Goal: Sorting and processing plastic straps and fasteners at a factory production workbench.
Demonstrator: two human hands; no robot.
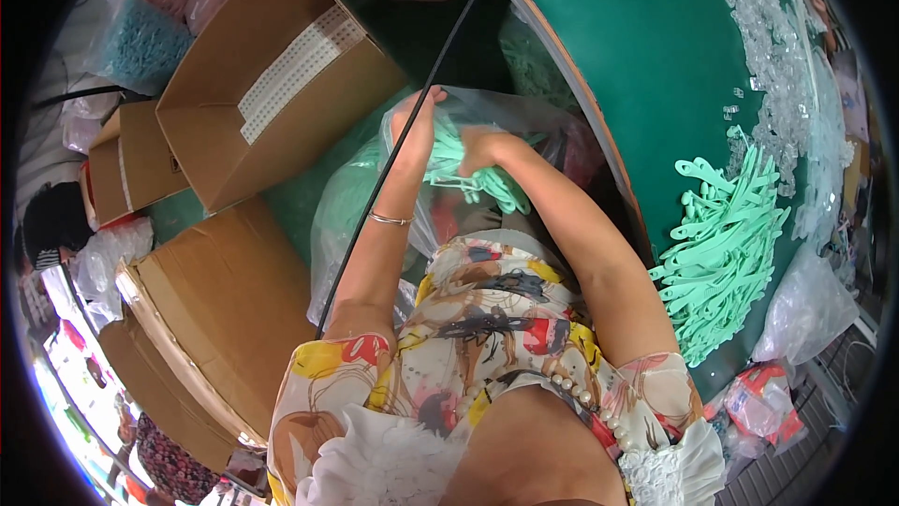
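Note:
A large clear plastic bag (348, 216) lies in front of my body, with a bundle of slim mint-green plastic pieces (501, 190) at its mouth. My left hand (418, 128) is at the bundle's left side, by the bag's edge, its fingers stretched out and apart from any firm grip. From the right, my right hand (483, 146) bends over the bundle, with fingers and thumb closed round some pieces. Parts of its fingers are hidden. To my right, a big pile of the same mint-green pieces (721, 253) lies on the green table (609, 29).
A black cable (449, 38) crosses the view above my left arm. Open cardboard boxes (225, 291) stand at the left. Small clear plastic parts (763, 47) lie along the table's far right side. Another clear bag (536, 61) with pale green contents stands beyond my hands.

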